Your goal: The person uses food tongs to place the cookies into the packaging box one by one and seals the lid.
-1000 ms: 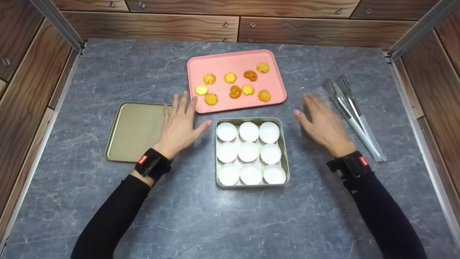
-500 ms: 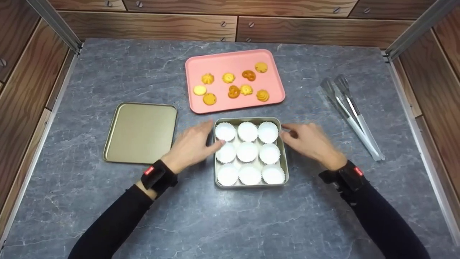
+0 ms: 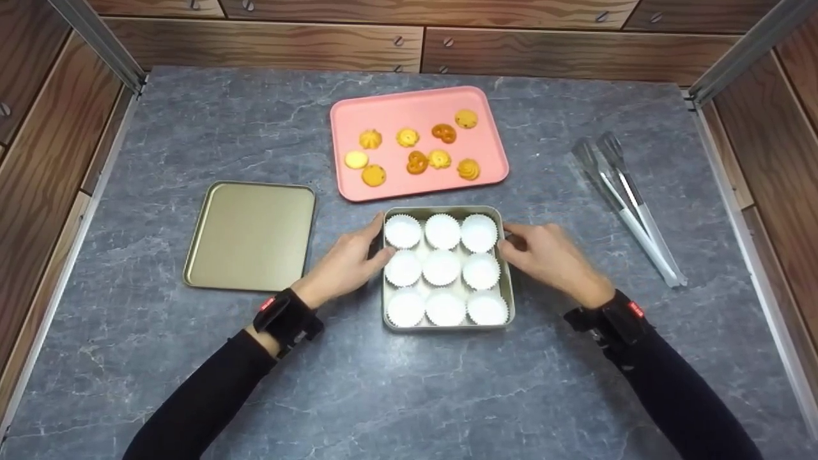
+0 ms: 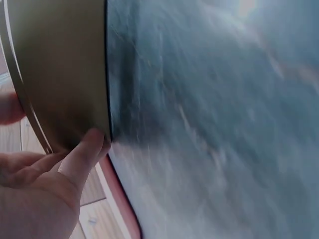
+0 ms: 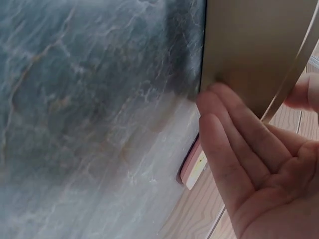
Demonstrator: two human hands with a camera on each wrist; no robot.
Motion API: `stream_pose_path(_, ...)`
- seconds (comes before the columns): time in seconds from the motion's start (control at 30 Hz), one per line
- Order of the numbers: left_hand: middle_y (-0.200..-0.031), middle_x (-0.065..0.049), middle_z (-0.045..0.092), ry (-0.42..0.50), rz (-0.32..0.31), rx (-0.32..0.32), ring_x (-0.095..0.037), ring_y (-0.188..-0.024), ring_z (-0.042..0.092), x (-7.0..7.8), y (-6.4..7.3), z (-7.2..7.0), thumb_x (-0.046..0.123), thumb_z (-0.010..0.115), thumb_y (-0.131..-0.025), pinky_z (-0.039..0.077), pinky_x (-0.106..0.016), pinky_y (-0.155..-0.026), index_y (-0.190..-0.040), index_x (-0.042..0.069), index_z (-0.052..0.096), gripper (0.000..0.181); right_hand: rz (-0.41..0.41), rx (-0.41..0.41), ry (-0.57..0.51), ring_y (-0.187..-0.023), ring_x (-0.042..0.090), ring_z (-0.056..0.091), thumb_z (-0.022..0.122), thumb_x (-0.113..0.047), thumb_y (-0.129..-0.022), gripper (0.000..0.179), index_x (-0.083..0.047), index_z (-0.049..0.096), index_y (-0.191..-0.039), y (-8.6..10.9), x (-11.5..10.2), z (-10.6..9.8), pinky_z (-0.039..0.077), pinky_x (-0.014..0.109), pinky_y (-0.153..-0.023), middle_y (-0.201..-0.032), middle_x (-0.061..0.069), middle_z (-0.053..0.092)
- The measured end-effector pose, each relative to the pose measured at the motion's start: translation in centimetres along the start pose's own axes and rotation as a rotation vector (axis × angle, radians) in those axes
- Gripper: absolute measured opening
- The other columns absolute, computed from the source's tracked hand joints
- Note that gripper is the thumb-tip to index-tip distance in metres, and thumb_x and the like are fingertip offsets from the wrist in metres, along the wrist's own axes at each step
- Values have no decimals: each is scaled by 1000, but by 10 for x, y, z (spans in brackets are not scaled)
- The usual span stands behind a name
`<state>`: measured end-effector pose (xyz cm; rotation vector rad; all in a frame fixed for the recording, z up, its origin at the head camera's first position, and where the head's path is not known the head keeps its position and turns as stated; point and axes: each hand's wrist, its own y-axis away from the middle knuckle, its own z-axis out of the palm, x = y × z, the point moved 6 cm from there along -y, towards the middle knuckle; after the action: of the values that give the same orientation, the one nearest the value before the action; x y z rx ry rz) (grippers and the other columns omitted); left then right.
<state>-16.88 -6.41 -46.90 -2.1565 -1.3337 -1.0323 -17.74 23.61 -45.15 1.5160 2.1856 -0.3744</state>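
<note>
A square gold-coloured tin (image 3: 447,328) stands on the table in front of me, with several white paper baking cups (image 3: 441,267) in rows inside it. My left hand (image 3: 342,265) grips its left side near the far corner, thumb at the rim and fingers along the outer wall. On the opposite side, my right hand (image 3: 549,260) holds the tin the same way. Both wrist views show fingers (image 4: 82,159) pressed to the tin's side wall (image 5: 249,45) low down near the table, each thumb over the rim.
Behind the tin lies a pink tray (image 3: 377,113) with several cookies (image 3: 468,169) on it, some pretzel-shaped. A flat gold lid (image 3: 252,236) lies left of the tin. Metal tongs with pale handles (image 3: 648,236) rest at the right. Wood-patterned panels (image 3: 268,48) border the table.
Both hands were spread apart, the left over the lid and tray edge, the right near the tongs. They have come inward and taken hold of the tin's two sides.
</note>
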Motion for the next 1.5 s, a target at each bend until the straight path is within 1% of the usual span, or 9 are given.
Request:
stream_pose_path(0.13,-150,-31,47,66,-3,67,-32,-101,65,-1,-3,3,21,61,-105,55,-42,-101,-156,-11,29,69,31,23,-34,-88,31,72,63,-19,-98,41,2,67,-133,0,3,1,62,46,-75,-113,23,74)
stream_pose_path(0.33,-145,-31,54,135,-36,117,-24,-77,59,-1,-10,8,20,60,-105,57,-38,-81,-157,-8,29,67,66,46,-70,-58,18,56,62,-17,-100,40,1,66,-135,-1,10,1,45,27,-47,-90,17,73)
stream_pose_path(0.5,-86,-23,64,179,-68,123,-12,-53,36,-2,-17,11,20,59,-105,46,-32,-55,-159,-6,27,67,84,70,-71,-47,12,47,61,-19,-101,42,2,64,-137,-3,13,-2,38,24,-37,-71,10,64)
stream_pose_path(0.6,-88,-24,65,177,-63,127,-16,-57,45,-2,-20,11,20,59,-105,56,-32,-69,-159,-6,26,68,94,84,-69,-47,12,47,62,-20,-100,43,0,64,-138,-5,15,-3,38,24,-37,-71,9,64)
stream_pose_path(0.73,-143,-30,55,168,-48,136,-31,-98,66,-2,-24,10,20,59,-105,50,-38,-110,-159,-5,27,68,96,95,-75,-47,10,45,61,-20,-101,43,-1,64,-139,-6,17,-4,37,24,-38,-71,9,65)
stream_pose_path(0.87,-158,-22,39,186,-44,135,-32,-137,53,-3,-26,10,18,59,-105,38,-39,-122,-160,-4,26,68,96,97,-93,-47,10,44,61,-20,-102,43,0,62,-140,-6,18,-4,36,24,-38,-69,9,63)
stream_pose_path(1.23,-119,-31,66,193,-18,146,-31,-73,56,-3,-28,11,15,59,-104,57,-42,-94,-159,-6,26,67,95,148,-137,-70,25,61,63,-19,-101,41,1,64,-137,-4,22,-5,45,26,-51,-109,22,75)
stream_pose_path(1.37,-137,-29,60,178,-40,139,-32,-78,60,-1,-27,11,17,60,-105,55,-41,-102,-159,-7,26,68,105,155,-140,-68,24,59,63,-19,-102,41,0,64,-138,-6,22,-4,44,25,-50,-102,20,74)
stream_pose_path(1.5,-154,-24,44,142,-50,145,-33,-128,60,1,-24,9,23,60,-106,43,-39,-118,-158,-7,28,68,112,162,-144,-63,20,56,63,-18,-102,40,0,64,-138,-7,20,-4,43,24,-49,-96,18,74)
